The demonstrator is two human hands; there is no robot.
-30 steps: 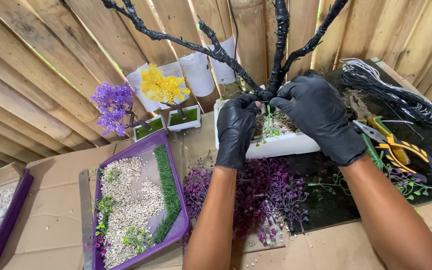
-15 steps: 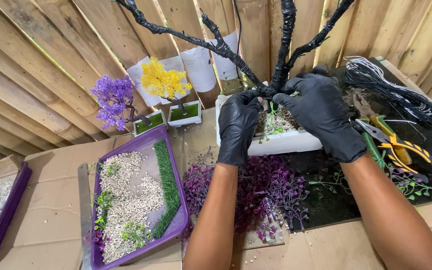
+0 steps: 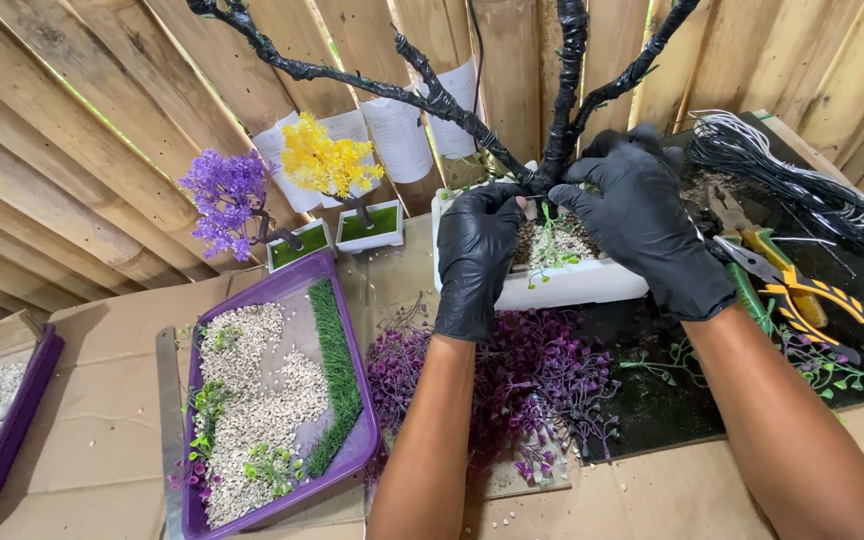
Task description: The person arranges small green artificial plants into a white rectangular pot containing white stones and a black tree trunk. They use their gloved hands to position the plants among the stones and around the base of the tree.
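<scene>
At far left sits a purple tray (image 3: 282,420) of gravel. Centre frame, the left hand (image 3: 477,255) curls its fingers over the white pot (image 3: 572,285); the right hand (image 3: 642,225) pinches the black trunk (image 3: 564,110) base.

Looks like a small homemade craft workshop for fake bonsai trees: rough wooden plank wall (image 3: 82,110) across the top, cardboard-covered bench (image 3: 102,400), a coil of wire (image 3: 802,180) and pliers (image 3: 802,295) at right, trays of gravel (image 3: 262,400) lower left.
</scene>
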